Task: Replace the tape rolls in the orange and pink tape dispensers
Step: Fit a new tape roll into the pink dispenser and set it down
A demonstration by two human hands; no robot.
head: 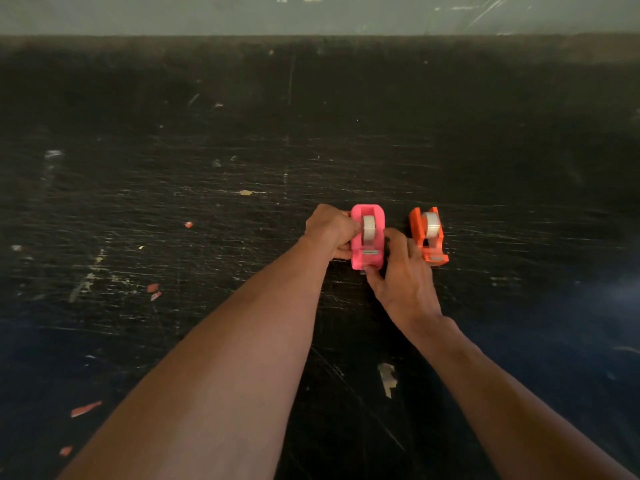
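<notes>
Head view: left hand (330, 227) and right hand (403, 271), each grip closed on the pink dispenser (360, 252).

— Any room around the glossy pink plastic tape dispenser (367, 242)?
— Hands flank it; the bright orange plastic tape dispenser (429, 237) stands just right.
— Elsewhere?
— The scratched black tabletop (207, 150) lies open beyond and left.

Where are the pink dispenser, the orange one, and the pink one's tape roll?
Pink plastic tape dispenser (356, 259): head view, front left wall.
Orange plastic tape dispenser (416, 230): head view, left wall.
Whitish tape roll (369, 228): head view, outer face.
</notes>
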